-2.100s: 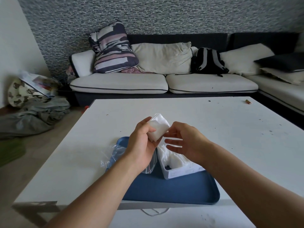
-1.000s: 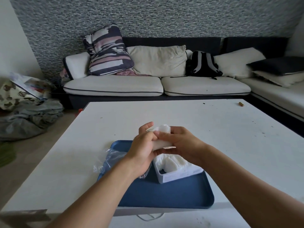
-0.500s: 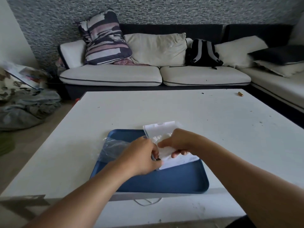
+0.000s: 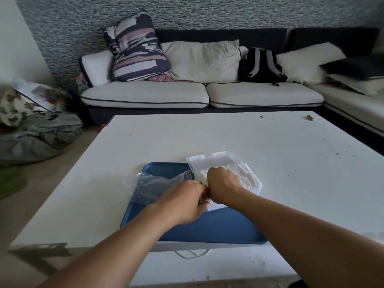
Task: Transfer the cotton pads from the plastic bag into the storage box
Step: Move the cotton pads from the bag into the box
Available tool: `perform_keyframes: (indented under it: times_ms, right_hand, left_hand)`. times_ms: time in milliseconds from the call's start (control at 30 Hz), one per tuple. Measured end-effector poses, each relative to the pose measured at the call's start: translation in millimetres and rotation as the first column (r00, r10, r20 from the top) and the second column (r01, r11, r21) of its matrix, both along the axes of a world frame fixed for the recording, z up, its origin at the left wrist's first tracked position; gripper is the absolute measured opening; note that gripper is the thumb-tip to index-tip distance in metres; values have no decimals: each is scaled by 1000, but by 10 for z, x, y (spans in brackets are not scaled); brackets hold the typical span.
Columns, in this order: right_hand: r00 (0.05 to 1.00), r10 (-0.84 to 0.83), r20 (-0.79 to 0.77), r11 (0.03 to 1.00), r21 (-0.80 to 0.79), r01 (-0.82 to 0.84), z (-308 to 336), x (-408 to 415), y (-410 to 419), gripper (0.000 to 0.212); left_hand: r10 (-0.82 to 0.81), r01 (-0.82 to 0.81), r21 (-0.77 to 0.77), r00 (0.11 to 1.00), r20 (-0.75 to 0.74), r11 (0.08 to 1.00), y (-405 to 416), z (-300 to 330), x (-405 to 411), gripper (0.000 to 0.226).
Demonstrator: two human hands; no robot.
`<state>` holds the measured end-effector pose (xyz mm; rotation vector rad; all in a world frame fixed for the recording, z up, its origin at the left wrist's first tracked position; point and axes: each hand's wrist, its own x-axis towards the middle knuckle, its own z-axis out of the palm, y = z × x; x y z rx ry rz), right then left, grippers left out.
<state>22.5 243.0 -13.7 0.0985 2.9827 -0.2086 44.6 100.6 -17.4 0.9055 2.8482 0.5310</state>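
The white storage box (image 4: 256,189) stands on the right part of a blue tray (image 4: 207,228), with its lid (image 4: 209,160) tipped open at the back. White cotton pads (image 4: 247,173) fill the box in a row. My right hand (image 4: 222,185) reaches down into the box's left end, fingers curled over pads there; its fingertips are hidden. My left hand (image 4: 185,202) sits knuckles up against it and grips the box's near left corner. The clear plastic bag (image 4: 154,183) lies crumpled and flat on the tray's left side, behind my left hand.
The tray sits near the front edge of a white table (image 4: 228,138). A small brown object (image 4: 310,117) lies at the table's far right. Behind it stands a sofa with cushions and a black backpack (image 4: 262,66). Clothes are piled on the floor at left.
Both hands came down from holding a stack of pads above the tray to the box. The stack has gone into the box's left end, and the lid now shows behind my hands.
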Motion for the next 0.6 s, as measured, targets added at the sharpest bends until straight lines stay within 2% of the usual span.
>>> perform_keyframes:
  times_ms: [33, 100, 200, 267, 333, 400, 467, 533, 567, 600]
  right_hand:
    - [1000, 0, 23, 1000, -13, 0, -27, -6, -10, 23]
    - [986, -4, 169, 994, -111, 23, -23, -13, 26, 20]
    - [913, 58, 405, 962, -268, 58, 184, -37, 179, 31]
    - [887, 60, 458, 919, -373, 130, 231, -53, 283, 39]
    - [891, 29, 454, 900, -400, 175, 194, -25, 271, 36]
    - [892, 32, 451, 928, -344, 140, 129, 3, 164, 29]
    - [878, 129, 462, 982, -181, -49, 116, 48, 6, 36]
    - [835, 278, 476, 944, 26, -329, 132, 67, -78, 41]
    - [825, 328, 461, 901, 109, -419, 144, 80, -83, 34]
    - [838, 334, 431, 893, 138, -427, 138, 81, -58, 22]
  left_hand:
    - [-1, 1, 4, 1000, 8, 1000, -21, 5, -13, 14]
    - [-10, 10, -2, 1000, -3, 1000, -55, -2, -34, 11]
    - [-22, 19, -39, 997, -69, 999, -91, 42, -39, 13]
    - [-23, 21, -33, 998, -65, 999, -90, 40, -49, 11]
    - [-24, 23, -36, 999, -32, 999, -89, 19, -54, 19]
    - [-30, 30, -48, 1000, -2, 998, -73, -8, -56, 20]
    - [-26, 27, -61, 999, 24, 998, -61, -36, -50, 15]
    - [2, 1, -87, 999, 36, 996, -57, -48, -72, 9]
    - [18, -13, -99, 999, 48, 995, -66, -49, -82, 9]
    - [19, -15, -90, 999, 44, 996, -71, -51, -90, 13]
